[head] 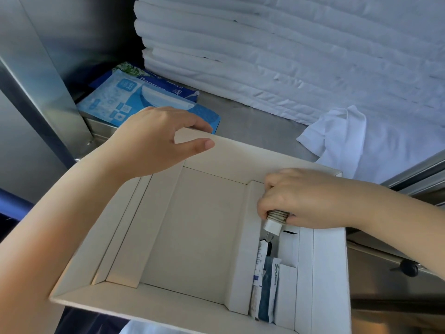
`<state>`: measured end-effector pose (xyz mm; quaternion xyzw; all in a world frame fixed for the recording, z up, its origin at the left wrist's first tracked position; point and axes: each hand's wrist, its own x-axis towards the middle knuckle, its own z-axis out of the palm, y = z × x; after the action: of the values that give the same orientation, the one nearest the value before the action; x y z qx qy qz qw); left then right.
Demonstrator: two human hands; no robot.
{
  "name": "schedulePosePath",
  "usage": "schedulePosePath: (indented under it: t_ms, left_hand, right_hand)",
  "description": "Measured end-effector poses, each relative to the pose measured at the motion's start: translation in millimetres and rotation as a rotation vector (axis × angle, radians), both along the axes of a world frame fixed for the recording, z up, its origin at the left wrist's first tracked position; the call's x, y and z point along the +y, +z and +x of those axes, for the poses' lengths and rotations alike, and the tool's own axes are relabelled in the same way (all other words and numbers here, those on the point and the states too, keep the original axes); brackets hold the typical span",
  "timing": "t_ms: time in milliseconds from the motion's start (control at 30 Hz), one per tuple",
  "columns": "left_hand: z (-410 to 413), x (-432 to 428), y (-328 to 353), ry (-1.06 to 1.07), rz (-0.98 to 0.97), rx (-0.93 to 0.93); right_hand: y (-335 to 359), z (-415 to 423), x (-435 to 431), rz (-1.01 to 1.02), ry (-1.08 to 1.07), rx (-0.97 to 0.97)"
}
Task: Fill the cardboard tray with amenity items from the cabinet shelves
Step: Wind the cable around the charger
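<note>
Along the left of the shelf, blue packs are lying untouched, and the left hand is pinching the far wall of the tray near its left corner, thumb inside and fingers over the rim. That one pinch is probably doing most of the steadying. I cannot tell whether the far end is resting on the shelf, so a loosening grip could be tipping the near end and spilling the load. The wide middle bay is standing bare. At the right, the right hand is curling round a small bundle, holding it over the far end of the narrow slot, beyond the packets standing there. The bundle could be catching on the divider, toppling those packets or fanning apart, and any push down here is risking a rock against the left pinch
</note>
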<state>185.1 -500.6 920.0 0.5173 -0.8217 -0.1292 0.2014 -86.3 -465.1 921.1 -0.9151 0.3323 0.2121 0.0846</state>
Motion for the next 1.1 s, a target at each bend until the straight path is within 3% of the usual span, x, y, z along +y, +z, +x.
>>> schedulePosePath:
  t_ms: [300, 1100]
  left_hand:
    - [-1, 0, 0, -0.007, -0.005, 0.028]
    - [0, -2, -3, 0.025, 0.011, 0.027]
  right_hand:
    - [-13, 0, -5, 0.073, 0.063, 0.005]
    - [18, -13, 29, 0.025, -0.177, 0.084]
